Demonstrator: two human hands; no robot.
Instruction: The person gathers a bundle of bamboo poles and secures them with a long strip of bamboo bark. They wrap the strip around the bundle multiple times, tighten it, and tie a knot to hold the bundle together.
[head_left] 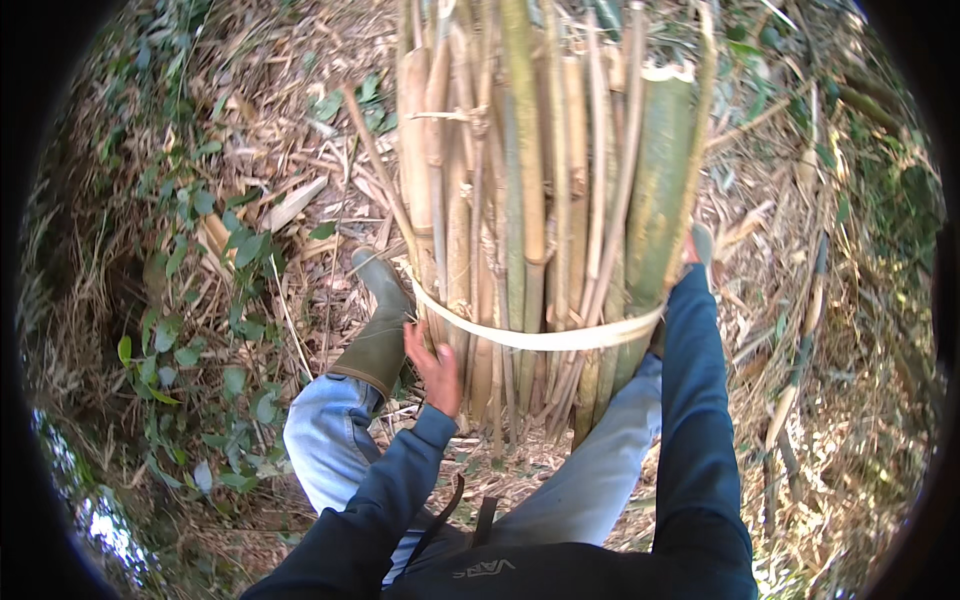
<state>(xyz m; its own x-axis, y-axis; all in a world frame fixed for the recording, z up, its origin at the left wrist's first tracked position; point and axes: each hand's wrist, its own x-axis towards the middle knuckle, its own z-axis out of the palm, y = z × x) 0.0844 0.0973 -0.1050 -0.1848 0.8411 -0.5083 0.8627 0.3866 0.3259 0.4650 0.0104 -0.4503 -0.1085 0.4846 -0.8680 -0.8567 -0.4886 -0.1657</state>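
Note:
A bundle of cut bamboo poles (535, 200), tan and green, lies lengthwise between my legs. A pale flat strip (540, 338), like split bamboo, curves across its near part from side to side. My left hand (436, 372) is at the bundle's left side, just below the strip's left end, with fingers stretched and apart. Whether it touches the poles is unclear. My right hand (690, 250) reaches along the right side by a thick green bamboo pole (660, 170). Its fingers are mostly hidden behind the poles.
My left boot (385, 320) stands close against the bundle's left side. Dry leaves and bamboo litter (290, 150) cover the ground. Leafy green plants (240, 380) grow at the left, and loose stalks (800, 370) lie at the right.

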